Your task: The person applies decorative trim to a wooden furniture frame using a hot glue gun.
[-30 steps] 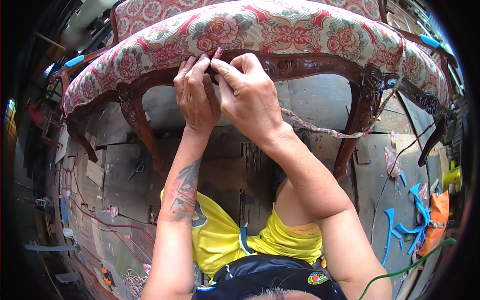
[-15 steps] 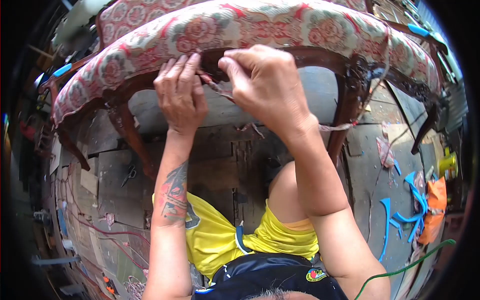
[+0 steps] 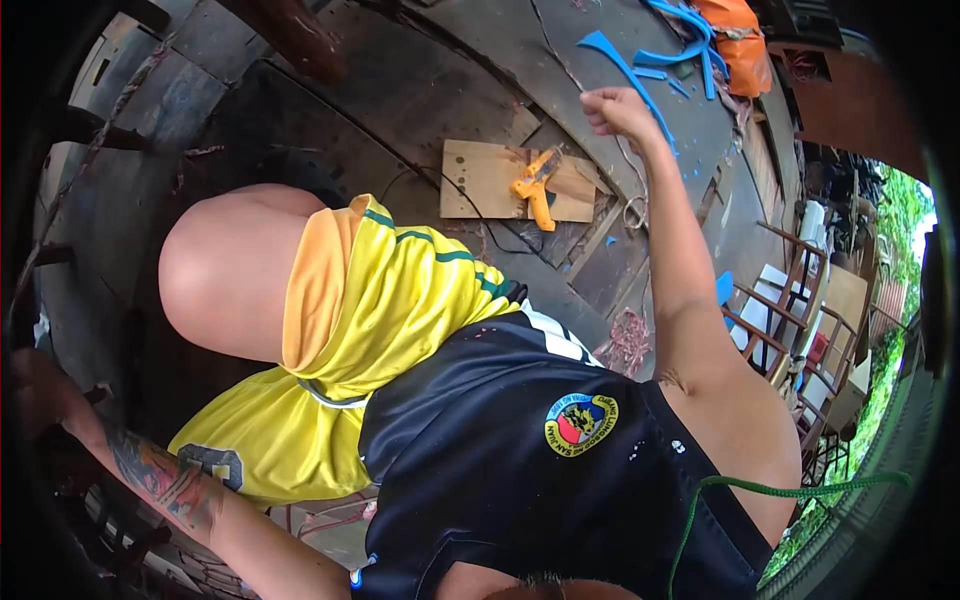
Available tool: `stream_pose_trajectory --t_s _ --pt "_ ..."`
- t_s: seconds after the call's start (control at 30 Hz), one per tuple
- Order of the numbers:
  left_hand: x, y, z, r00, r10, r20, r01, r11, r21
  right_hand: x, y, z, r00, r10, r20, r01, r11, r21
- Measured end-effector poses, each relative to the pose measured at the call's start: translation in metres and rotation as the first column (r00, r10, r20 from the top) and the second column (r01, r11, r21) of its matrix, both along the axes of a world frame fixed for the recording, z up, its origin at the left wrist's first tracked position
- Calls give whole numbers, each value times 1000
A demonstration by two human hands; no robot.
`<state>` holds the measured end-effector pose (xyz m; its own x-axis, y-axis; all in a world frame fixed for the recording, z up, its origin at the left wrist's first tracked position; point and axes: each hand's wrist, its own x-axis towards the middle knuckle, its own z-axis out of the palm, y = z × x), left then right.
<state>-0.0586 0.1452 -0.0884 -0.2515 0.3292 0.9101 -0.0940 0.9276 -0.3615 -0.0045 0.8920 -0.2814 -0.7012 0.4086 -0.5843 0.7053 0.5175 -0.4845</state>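
Observation:
My right hand is stretched out low over the floor, its fingers curled closed where a thin cord meets them. The cord comes down from the top of the view and shows again below the hand. My left hand is at the dark left edge, its fingers lost in shadow and blur. A twisted braid strip hangs down the left side toward that hand. Between my arms a yellow glue gun lies on a wooden board, with a dark cable beside it.
Blue foam offcuts lie beyond my right hand, next to an orange bag. A pinkish tangle of string sits by my right side. Dark wooden legs stand at upper left. Wooden frames are stacked at right.
My view has swung right and down, away from the floral chair. My right hand has left the seat edge and reached out to the right; my left hand is now at the far left edge.

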Motion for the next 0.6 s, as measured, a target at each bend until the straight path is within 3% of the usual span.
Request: stream_pose_trajectory --t_s 0.07,0.13,0.17,0.2,0.23,0.27,0.3,0.33,0.37,0.5,0.53,0.57,0.6 --pt "3 -19 -9 1000 -11 16 11 1000 -1 66 48 -82 964 -106 245 132 987 -94" --pt "-3 4 -3 1000 -2 13 2 1000 -10 117 33 -136 938 -153 312 157 988 14" --pt "-6 37 6 913 365 181 -401 887 231 146 36 -187 942 -96 322 65 992 106" --pt "-11 55 15 674 619 403 -738 564 369 161 30 -226 943 -29 332 -35 982 186" --pt "-11 57 14 667 650 365 -745 571 344 154 -5 -199 912 -38 409 -42 982 185" --pt "-1 -23 -13 999 33 16 -33 999 23 168 -22 -224 930 -29 366 -106 933 344" --pt "-6 -178 -30 946 298 -126 -312 943 -119 167 -47 -219 944 -97 316 -51 902 430" --pt "4 -145 -25 967 255 1 -255 965 -61 177 -42 -250 955 -174 239 77 928 366" --pt "10 -55 -15 993 119 23 -120 992 46 183 -32 -270 955 -142 260 32 922 385" --pt "15 -11 -12 997 54 46 -61 982 179 180 -10 -258 984 -10 181 -76 884 462" --pt "15 -9 -12 997 45 63 -57 978 201 185 11 -270 996 -92 -20 94 970 225" --pt "16 -8 -11 996 52 68 -65 976 207 186 35 -292 966 -246 -73 252 964 80" --pt "18 -8 -11 996 54 76 -70 972 224 161 19 -255 926 -374 -44 372 926 -59"
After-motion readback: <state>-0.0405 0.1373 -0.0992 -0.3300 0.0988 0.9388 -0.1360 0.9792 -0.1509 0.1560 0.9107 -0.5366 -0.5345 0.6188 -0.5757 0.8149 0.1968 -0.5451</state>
